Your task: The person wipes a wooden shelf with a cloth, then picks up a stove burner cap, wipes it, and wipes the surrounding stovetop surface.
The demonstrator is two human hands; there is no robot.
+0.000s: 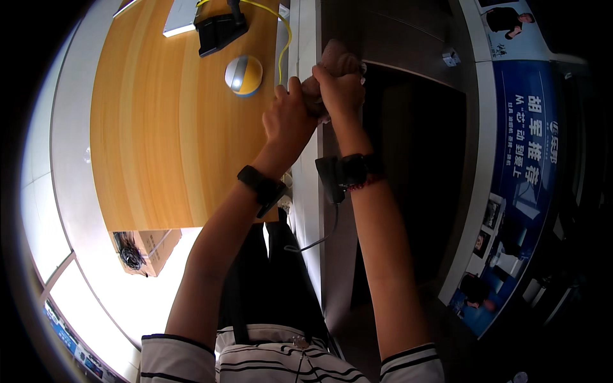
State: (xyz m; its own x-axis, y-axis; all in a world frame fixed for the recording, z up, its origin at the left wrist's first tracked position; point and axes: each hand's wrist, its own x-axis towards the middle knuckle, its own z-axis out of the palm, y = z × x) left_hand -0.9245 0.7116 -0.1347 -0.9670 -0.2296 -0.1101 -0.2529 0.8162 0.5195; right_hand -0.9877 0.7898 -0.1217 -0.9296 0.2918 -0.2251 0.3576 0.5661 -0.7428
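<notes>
A crumpled brownish-pink cloth [338, 56] is bunched between my two hands, above the pale ledge beside the wooden desk. My right hand [345, 94] is closed around it on the far right side. Lower and to the left, my left hand [288, 116] has its fingers curled against the cloth's near end. Part of the cloth is hidden behind my fingers. Black devices are strapped to my left wrist [258, 185] and right wrist [359, 169], and a thin cable hangs from the right one.
The wooden desk [159, 127] on the left carries a yellow, white and blue ball-shaped object [244, 75], a black stand [220, 32] and a yellow cable [288, 38]. A cardboard box [156, 249] with black cables stands below. A dark recess [408, 159] lies right of the ledge, before a blue poster [520, 127].
</notes>
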